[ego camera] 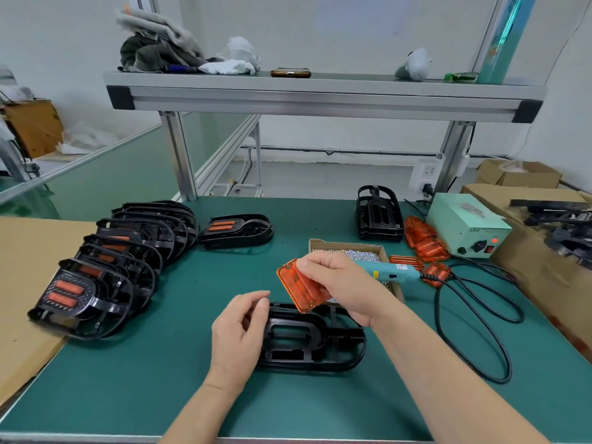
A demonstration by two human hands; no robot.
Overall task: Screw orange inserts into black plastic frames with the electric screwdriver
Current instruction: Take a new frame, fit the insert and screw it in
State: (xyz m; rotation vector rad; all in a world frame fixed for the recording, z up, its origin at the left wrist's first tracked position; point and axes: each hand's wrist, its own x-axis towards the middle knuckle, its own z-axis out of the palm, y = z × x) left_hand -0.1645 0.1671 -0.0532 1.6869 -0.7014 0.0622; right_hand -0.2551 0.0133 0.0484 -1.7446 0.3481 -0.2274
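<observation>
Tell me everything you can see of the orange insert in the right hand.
The orange insert is a translucent, glossy plastic piece, roughly rectangular with rounded corners, a flat rim and raised lengthwise ribs. The right hand grips its right side, holding it tilted over the black frame on the green mat, not yet seated; whether its lower corner touches the frame is unclear.

screwdriver (395,271) tip hidden behind right hand (339,283), orange insert (301,290) partly under its fingers, frame (317,320) left end behind left hand (238,328)
</observation>
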